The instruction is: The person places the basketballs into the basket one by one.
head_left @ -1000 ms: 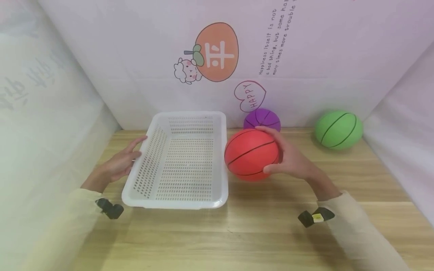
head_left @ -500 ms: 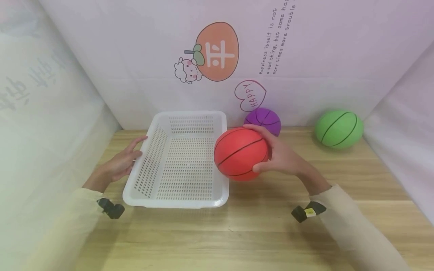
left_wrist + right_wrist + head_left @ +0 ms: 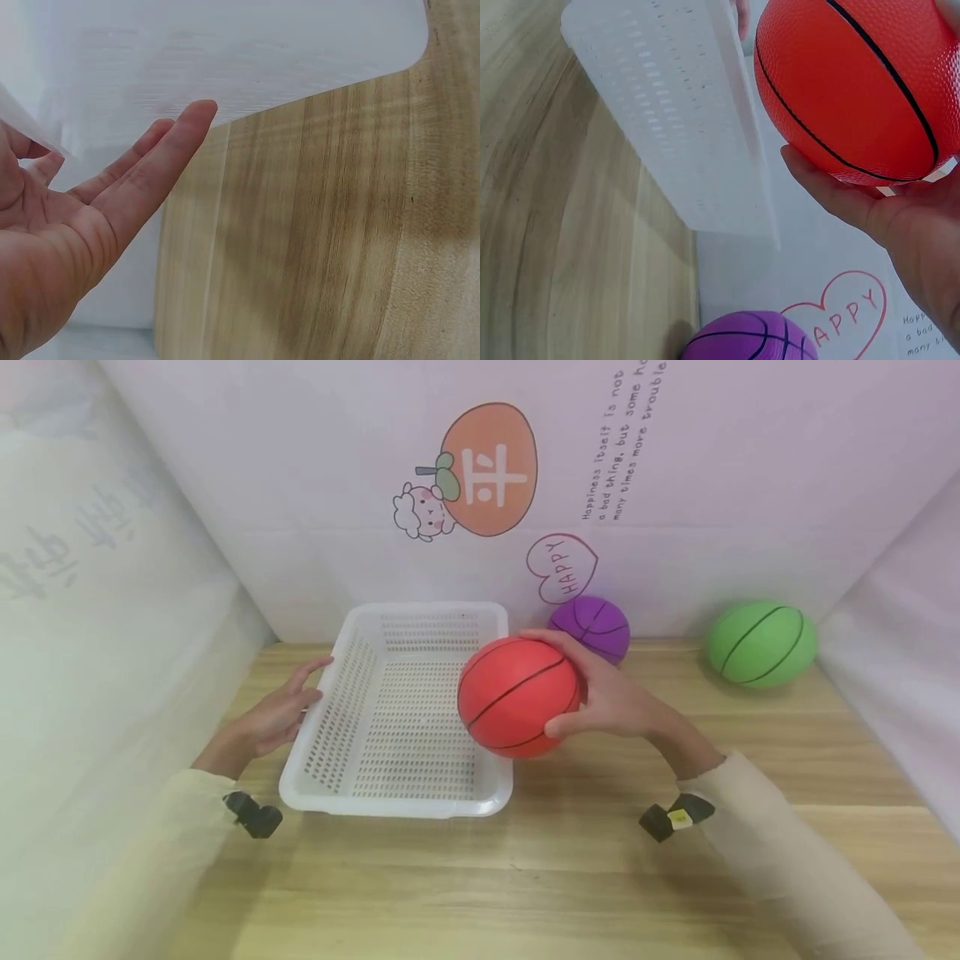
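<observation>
My right hand (image 3: 611, 693) grips a red ball (image 3: 513, 697) with black basketball lines, fingers over its far side and thumb on the near side. In the head view the ball overlaps the right rim of a white perforated plastic basket (image 3: 397, 807). The right wrist view shows the ball (image 3: 847, 90) higher than the basket's rim. At the basket's left rim, my left hand (image 3: 281, 714) holds the edge between thumb and fingers. In the left wrist view, two fingers (image 3: 161, 169) of that hand stretch out along the basket's outer side.
Behind the right hand, a purple ball (image 3: 592, 625) stands by the back wall. A green ball (image 3: 761, 643) sits at the far right of the wooden table (image 3: 600, 877). White printed sheets (image 3: 337, 460) enclose the back and both sides.
My right hand has carried the red ball leftward, from beside the basket to over its right rim. The left hand stays at the left rim. The whole head view has shifted slightly.
</observation>
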{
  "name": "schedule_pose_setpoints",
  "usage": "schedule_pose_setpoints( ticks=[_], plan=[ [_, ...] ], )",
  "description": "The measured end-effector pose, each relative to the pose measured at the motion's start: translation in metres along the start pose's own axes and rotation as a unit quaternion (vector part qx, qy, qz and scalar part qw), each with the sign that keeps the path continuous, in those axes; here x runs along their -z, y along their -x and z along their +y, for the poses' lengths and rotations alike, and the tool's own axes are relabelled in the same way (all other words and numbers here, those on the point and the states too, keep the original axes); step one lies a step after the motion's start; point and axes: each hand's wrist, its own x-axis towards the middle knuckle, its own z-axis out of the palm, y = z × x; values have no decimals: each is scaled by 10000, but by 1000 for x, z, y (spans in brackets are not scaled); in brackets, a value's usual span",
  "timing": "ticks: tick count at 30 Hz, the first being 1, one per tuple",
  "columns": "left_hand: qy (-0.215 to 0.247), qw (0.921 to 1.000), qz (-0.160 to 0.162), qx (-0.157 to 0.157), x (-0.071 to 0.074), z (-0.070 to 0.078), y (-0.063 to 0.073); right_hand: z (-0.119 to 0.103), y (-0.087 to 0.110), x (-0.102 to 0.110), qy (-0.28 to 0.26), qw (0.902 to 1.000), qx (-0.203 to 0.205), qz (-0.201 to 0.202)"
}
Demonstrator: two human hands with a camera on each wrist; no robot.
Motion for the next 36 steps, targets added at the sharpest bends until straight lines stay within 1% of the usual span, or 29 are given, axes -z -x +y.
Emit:
schedule_pose_setpoints(
  ticks=[3,7,14,21,29,31,33,36],
  plan=[
    [11,10000,47,6,-1,0,-1,-4,-5,-2,102,9999,5,-100],
    [21,10000,97,14,-1,0,-2,-6,-11,-7,161,9992,-6,-354],
    [81,9999,88,70,0,-1,-1,-11,-23,-16,62,9972,160,-722],
    [139,9998,118,83,-1,-2,0,-14,-34,-24,196,9956,371,-841],
    [136,9998,141,96,-1,-1,0,-14,-43,-33,-9,9921,635,-1078],
    [144,9997,142,95,-1,-1,0,-18,-44,-35,26,9917,623,-1123],
    [159,9997,145,103,-1,-1,-1,-27,-43,-37,38,9915,575,-1168],
    [165,9997,160,111,-1,-2,-2,-41,-43,-40,197,9904,581,-1237]
  ],
)
